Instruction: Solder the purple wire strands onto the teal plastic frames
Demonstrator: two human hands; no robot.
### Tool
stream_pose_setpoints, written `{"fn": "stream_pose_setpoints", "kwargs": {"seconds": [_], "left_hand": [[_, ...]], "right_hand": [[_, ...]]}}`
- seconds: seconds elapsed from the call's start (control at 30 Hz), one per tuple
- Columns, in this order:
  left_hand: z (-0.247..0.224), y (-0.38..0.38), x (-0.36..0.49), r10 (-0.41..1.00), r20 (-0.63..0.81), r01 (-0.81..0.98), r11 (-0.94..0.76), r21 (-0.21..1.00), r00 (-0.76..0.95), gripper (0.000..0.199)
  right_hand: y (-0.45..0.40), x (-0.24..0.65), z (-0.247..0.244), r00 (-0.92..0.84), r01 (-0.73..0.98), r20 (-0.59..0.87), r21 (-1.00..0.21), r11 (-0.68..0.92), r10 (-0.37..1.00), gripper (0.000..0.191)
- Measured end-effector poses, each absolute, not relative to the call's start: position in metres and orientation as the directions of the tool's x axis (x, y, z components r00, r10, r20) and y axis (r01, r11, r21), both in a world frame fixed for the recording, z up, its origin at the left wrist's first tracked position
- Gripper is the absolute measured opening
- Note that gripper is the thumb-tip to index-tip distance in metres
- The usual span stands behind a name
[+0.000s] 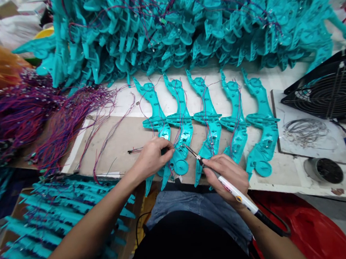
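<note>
- We work at a pale table, its front part covered by a worn, stained greyish board.
- Five teal plastic pieces stand side by side across it, their lower ends by the near edge; thin red and purple wires trail over several.
- Our left hand is at the second piece from the left, fingers curled and thumb close to the index fingertip; we cannot tell whether a wire is pinched between.
- Our right hand has its fingers closed around a white-handled soldering iron, its tip at that same second piece.
- Behind the row, a great heap of teal pieces spans the table.
- To our left, red and purple wire bundles spill onto the board.
- To our right are a black fan, a loose coil of thin wire and a round container.
- Below, more teal parts fill a box at left; a red bag lies at right.
</note>
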State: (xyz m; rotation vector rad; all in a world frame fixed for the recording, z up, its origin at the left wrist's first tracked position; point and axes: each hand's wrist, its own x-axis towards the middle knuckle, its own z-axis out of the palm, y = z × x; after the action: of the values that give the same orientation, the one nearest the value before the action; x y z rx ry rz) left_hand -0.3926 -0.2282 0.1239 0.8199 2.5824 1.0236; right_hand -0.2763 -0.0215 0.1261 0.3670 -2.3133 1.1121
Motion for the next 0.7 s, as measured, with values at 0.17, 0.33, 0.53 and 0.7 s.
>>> {"fn": "stream_pose_setpoints", "kwargs": {"seconds": [0.17,0.33,0.53,0.7], "left_hand": [[0.1234,-0.2283,-0.3925,0.583,-0.021,0.409,0.595,0.692,-0.812,0.011],[0.1227,-0.2281,-0.3928,0.581,-0.02,0.412,0.6,0.686,-0.814,0.01],[0.1217,-0.2284,-0.3933,0.579,-0.017,0.417,0.607,0.677,-0.815,0.01],[0.1219,-0.2277,-0.3929,0.576,-0.022,0.41,0.609,0.679,-0.817,0.011]], "right_hand": [[-0.0236,-0.2781,0.1248,-0.821,-0.46,0.57,-0.631,0.625,-0.029,0.027],[-0.025,-0.2787,0.1228,-0.821,-0.463,0.57,-0.626,0.628,-0.037,0.026],[-0.0213,-0.2761,0.1281,-0.814,-0.448,0.58,-0.649,0.615,0.019,0.028],[-0.0206,-0.2742,0.1294,-0.822,-0.428,0.568,-0.664,0.613,0.041,0.027]]}}
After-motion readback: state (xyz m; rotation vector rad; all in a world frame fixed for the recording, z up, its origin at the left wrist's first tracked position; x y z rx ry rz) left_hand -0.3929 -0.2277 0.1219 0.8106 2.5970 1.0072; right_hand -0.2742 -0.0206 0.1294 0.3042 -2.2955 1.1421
